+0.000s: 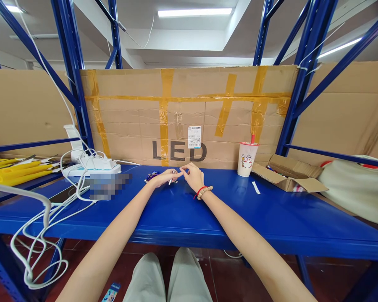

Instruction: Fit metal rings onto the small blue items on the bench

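Note:
My left hand (165,178) is over the middle of the blue shelf top, one finger stretched toward the right and the others curled. A small silvery piece (170,181) shows under its fingers; I cannot tell what it is. Right beside it, my right hand (193,176) has thumb and fingers pinched together at the tip of that stretched finger. Whatever the pinch holds is too small to make out. A wooden bead bracelet (205,191) and a red cord are on my right wrist. Partly behind my left hand lies a small dark blue and metallic bunch (152,176), perhaps keys.
A white cup (247,160) with a red straw stands right of my hands, near a white paper strip (256,187) and an open cardboard box (290,173). Left are a power strip (97,167), looped white cables (44,235) and yellow-handled tools (22,172). Taped cardboard (132,121) walls the back.

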